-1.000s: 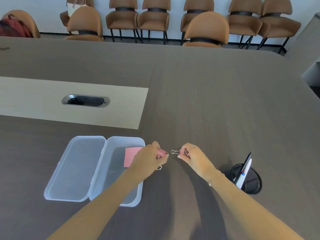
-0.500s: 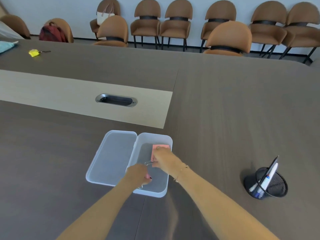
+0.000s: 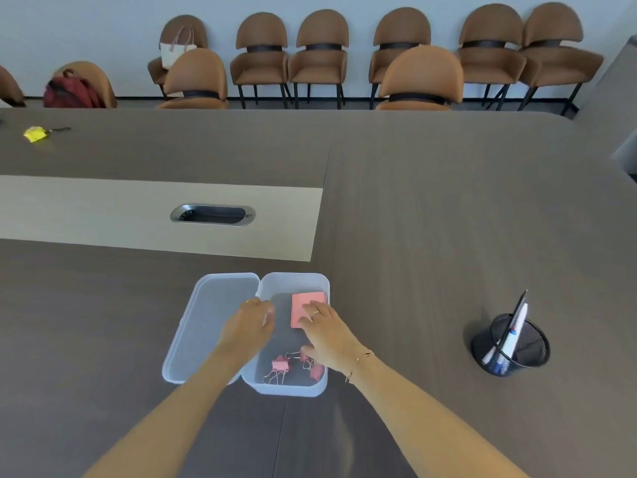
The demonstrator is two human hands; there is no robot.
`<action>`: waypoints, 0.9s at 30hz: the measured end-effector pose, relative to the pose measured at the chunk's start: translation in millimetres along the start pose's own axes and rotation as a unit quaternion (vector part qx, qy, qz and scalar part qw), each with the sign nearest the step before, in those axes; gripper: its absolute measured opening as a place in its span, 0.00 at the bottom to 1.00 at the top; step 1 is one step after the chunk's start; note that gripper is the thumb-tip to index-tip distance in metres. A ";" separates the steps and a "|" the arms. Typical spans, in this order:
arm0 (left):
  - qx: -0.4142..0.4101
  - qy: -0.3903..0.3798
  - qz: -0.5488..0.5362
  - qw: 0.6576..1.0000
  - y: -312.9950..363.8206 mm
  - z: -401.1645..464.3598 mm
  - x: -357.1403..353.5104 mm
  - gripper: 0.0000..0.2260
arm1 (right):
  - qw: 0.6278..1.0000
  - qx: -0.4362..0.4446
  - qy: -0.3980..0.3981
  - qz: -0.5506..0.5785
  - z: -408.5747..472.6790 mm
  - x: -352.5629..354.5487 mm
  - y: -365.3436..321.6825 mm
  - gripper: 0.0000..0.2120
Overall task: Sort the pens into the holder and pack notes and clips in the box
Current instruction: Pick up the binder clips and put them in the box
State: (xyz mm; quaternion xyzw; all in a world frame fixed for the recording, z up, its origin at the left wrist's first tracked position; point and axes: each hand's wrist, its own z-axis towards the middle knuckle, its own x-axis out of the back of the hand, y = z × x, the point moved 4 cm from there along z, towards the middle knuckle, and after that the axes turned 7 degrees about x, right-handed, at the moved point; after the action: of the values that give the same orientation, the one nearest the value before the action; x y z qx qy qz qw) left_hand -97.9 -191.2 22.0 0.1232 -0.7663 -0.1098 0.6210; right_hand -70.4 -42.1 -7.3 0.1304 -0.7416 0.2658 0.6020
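Head view: pink binder clips point(image 3: 293, 367), previously pinched, are now released in the clear plastic box point(image 3: 320, 388); both hands point(image 3: 250, 327) point(image 3: 327, 334) are held loosely open, empty.

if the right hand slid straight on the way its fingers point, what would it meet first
The right hand points up and slightly left, fingers already over the pink sticky notes. Past those, it would likely meet the far wall of the clear box, though its height above them is unclear.

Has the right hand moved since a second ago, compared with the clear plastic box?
Yes. The right hand was outside the clear plastic box, on its pen-holder side, pinching a binder clip; now it reaches inside, fingers on the pink sticky note pad.
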 end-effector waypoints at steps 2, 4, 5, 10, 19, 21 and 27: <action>0.054 0.070 -0.041 0.995 -19.9 12.0 21.0 0.15 | 0.995 -0.043 0.041 0.080 -8.5 6.4 8.5 0.25; 0.144 0.094 -0.074 0.982 -43.2 22.2 31.4 0.21 | 0.977 -0.101 0.078 0.172 -17.1 10.3 16.3 0.29; 0.199 0.091 -0.091 0.972 -54.3 25.2 33.1 0.23 | 0.964 -0.125 0.085 0.218 -21.0 10.8 19.0 0.31; 0.396 -0.013 -0.152 0.905 -99.2 28.3 9.1 0.31 | 0.912 -0.180 0.095 0.356 -30.2 -0.5 19.2 0.34; 0.459 -0.020 -0.151 0.875 -128.0 23.1 4.7 0.26 | 0.833 -0.282 0.065 0.471 -33.7 -16.2 14.3 0.16; 0.435 -0.008 -0.133 0.891 -132.8 20.5 25.0 0.25 | 0.831 -0.296 0.071 0.465 -31.1 -20.7 17.7 0.15; 0.300 -0.058 -0.277 0.911 -77.9 50.3 105.5 0.36 | 0.812 -0.318 0.070 0.484 -31.2 -17.2 31.9 0.16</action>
State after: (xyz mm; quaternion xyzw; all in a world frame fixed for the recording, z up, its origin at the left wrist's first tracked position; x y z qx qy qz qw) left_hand -164.0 -298.4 84.3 0.5039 -0.7331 -0.0492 0.4541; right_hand -57.0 -0.8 -27.2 -0.4629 -0.7079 0.2803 0.4538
